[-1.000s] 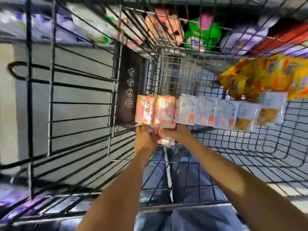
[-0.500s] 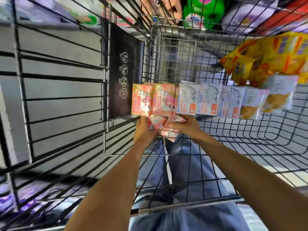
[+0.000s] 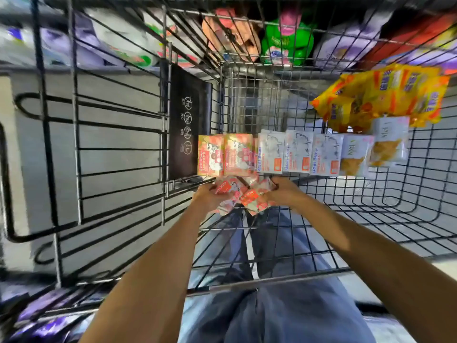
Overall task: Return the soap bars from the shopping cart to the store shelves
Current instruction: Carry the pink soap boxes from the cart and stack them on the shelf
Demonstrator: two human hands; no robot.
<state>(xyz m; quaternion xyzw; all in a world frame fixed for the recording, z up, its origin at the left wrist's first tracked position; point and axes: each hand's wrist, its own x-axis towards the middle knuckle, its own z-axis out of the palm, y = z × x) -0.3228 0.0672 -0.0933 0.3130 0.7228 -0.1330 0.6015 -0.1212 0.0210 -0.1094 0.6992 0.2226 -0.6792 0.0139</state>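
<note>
Cart: we are looking down into the wire shopping cart (image 3: 249, 105). Our legs show through its floor, so we judge we are leaning in over the near end to reach the stock.
Shelves: the store shelves (image 3: 61, 66) lie beyond the cart's far end. Their goods are blurred, apart from a green bottle (image 3: 284, 43).
Seat flap: a black flap (image 3: 189, 120) stands against the cart's inner left wall, just beside the boxes.
Yellow packets: a bunch of yellow packets (image 3: 380, 95) lies at the right, behind the end of the row. We read these as not ours to return.
Boxed row: pink soap boxes (image 3: 226, 155), white soap boxes (image 3: 296, 154) and pale boxes (image 3: 356, 154) stand upright side by side. Their faces are turned towards us, likely so each kind reads at a glance.
Left grip: the left grip (image 3: 206, 200) is curled round the loose pink soap bars (image 3: 241, 196) from the left.
Right grip: the right grip (image 3: 284, 194) is clamped on the same cluster from the right, and the two meet so the bars cannot slip.
Task's thing: the held bars are low in the cart, just in front of the pink boxes and not yet lifted out.
</note>
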